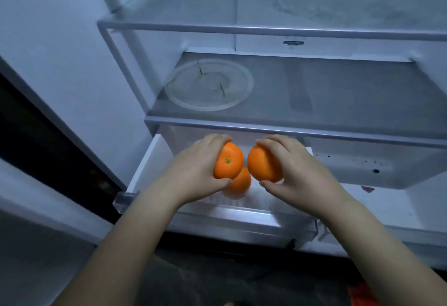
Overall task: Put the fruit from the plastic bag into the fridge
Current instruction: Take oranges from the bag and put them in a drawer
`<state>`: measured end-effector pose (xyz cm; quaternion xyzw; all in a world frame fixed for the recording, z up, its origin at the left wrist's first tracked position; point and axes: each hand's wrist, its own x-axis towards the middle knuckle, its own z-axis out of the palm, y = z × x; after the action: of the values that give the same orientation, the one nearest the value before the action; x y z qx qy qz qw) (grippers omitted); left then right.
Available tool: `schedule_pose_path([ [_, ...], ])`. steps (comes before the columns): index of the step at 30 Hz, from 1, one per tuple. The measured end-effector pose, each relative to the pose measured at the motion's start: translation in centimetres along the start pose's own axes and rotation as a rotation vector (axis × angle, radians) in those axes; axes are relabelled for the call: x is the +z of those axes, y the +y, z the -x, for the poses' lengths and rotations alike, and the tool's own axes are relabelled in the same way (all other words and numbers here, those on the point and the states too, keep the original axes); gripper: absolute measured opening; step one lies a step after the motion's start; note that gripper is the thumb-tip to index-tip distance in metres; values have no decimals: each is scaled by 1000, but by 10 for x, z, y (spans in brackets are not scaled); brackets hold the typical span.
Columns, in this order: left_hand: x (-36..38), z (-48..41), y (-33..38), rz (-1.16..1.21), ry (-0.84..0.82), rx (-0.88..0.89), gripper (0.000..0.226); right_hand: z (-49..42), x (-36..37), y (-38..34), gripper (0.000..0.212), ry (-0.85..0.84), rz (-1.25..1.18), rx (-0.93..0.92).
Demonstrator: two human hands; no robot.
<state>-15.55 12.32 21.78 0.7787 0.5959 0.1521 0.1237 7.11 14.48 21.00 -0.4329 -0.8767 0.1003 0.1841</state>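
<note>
Closest, at the lower right edge below the drawer, a red-orange crumpled thing (360,293) is cut off by the frame. It may be the plastic bag, can't tell. Both forearms reach up from the bottom edge over the drawer's front lip.

The white translucent plastic drawer (145,172), at the bottom of the open white fridge (290,49), is pulled out toward the person, probably so fruit can go in from above.

The left hand (193,172) is over the drawer's left half. Its fingers curl over the top and the thumb sits under a round orange fruit with a green stem nub (228,160). The right hand (300,172) is over the drawer's middle, gripping a second smooth orange fruit (262,165) the same way. The two held fruits are just beside each other with a small gap, and both look raised above the drawer floor. One fruit per hand suggests a paired drop, not yet let go.

A third orange fruit (240,182) lies inside the drawer, directly under the left-hand fruit and half covered by it. Contact between them can't be told.

Right of the drawer is a clear plastic bin (362,163) with dark specks. Its contents are hard to read.

Above the drawer, on the glass shelf (314,92), lies a round clear glass plate (209,84) with thin dark lines. They could be cracks or marks, unclear.

Higher still is another glass shelf (242,27), smeared or frosted at the back. The light is dim and bluish. The drawer floor under the hands is hidden.
</note>
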Motion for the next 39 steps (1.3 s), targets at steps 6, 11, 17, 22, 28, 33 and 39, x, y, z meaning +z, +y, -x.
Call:
schedule_pose_path([
  [6,23,-11,-31,-58,-257,-134,77,-25,18,15,75,-369,90,-13],
  [11,34,-14,-46,-157,-407,-198,82,-37,49,17,74,-568,216,-176],
  [17,46,-14,-63,-210,-499,-220,84,-47,68,17,63,-622,188,-320],
  [22,49,-21,-65,-233,-664,-166,74,-57,85,10,54,-662,211,-396],
  [28,56,-26,-62,-344,-737,-109,77,-57,101,9,60,-748,239,-419],
  [33,60,-25,-62,-355,-743,-118,78,-59,104,12,62,-732,276,-356],
  [39,61,-31,-65,-250,-776,-149,86,-62,108,13,67,-738,237,-283],
])
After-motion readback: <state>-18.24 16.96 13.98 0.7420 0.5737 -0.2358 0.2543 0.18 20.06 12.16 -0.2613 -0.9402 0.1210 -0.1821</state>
